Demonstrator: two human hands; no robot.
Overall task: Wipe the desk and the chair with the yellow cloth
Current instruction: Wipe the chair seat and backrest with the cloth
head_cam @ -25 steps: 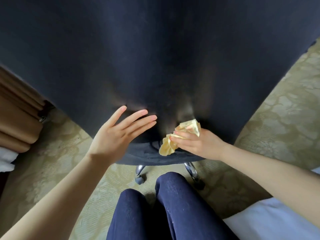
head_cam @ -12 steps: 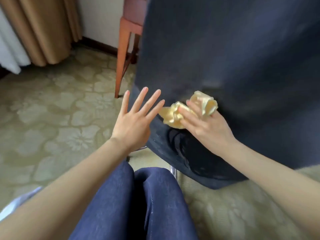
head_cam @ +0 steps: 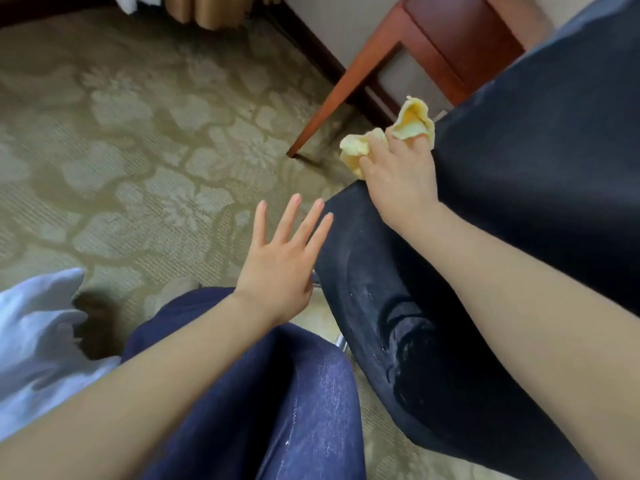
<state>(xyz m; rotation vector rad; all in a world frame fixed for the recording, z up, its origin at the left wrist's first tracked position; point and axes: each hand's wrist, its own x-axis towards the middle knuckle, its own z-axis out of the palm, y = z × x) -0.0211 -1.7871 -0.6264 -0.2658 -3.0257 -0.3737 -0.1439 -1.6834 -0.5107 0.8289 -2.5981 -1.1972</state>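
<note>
Yellow cloth [head_cam: 412, 128], crumpled, clamped in the right hand [head_cam: 398, 178] and pressed against the left edge of the dark fabric chair [head_cam: 519, 209]. Left hand [head_cam: 277, 268] spread flat, fingers apart, holding nothing, just beside the chair's edge above the patterned carpet [head_cam: 138, 133]. A red-brown wooden leg [head_cam: 343, 95] stands behind the cloth.

it looks like a hotel room or bedroom: flower-pattern carpet [head_cam: 145, 161], long curtains [head_cam: 204, 10], a red wooden worktop leg [head_cam: 332, 105], white bedding [head_cam: 31, 337].
</note>
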